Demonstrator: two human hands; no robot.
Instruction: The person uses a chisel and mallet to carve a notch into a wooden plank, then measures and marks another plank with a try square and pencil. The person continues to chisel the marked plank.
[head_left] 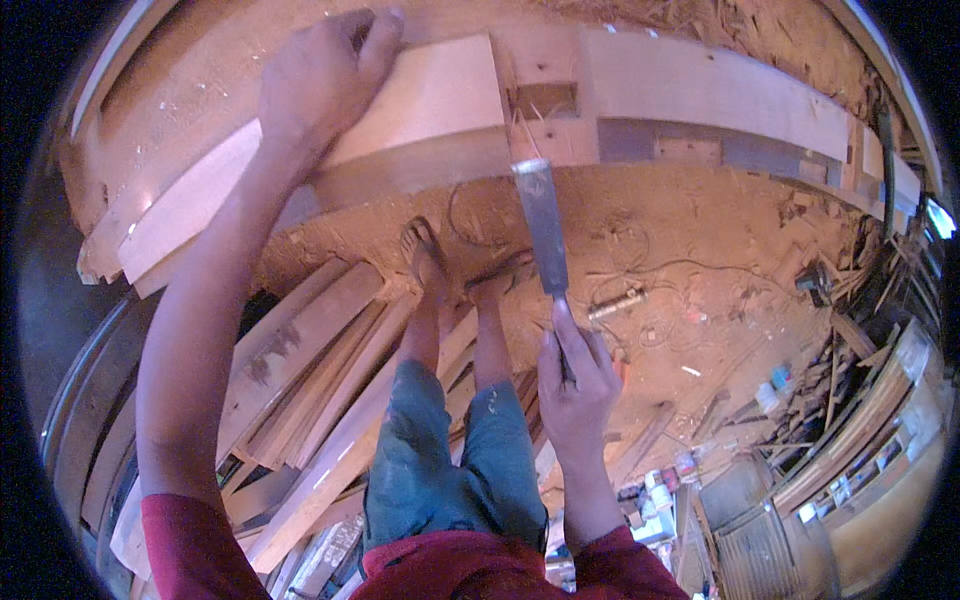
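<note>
In my right hand (580, 375) is a wide flat chisel (543, 225), its blade pointing away from me. The blade's end reaches the near edge of a timber piece (568, 55) with a rectangular hole (545, 100) cut in it. Thin wood splinters stick up beside that hole. At the upper left, my left hand (320, 80) lies over a pale plank (430, 95). Its fingers are curled in, and whatever they hold, if anything, is hidden. A second pale plank (710, 85) extends to the right of the holed piece.
Long boards (300, 340) are stacked on the floor at my left. Sawdust and shavings cover the ground (690, 230), where a cable and a metal cylinder (618, 303) lie. Scrap wood (820, 380) and containers (655, 490) crowd the right side. My feet (420, 245) stand near the workpiece.
</note>
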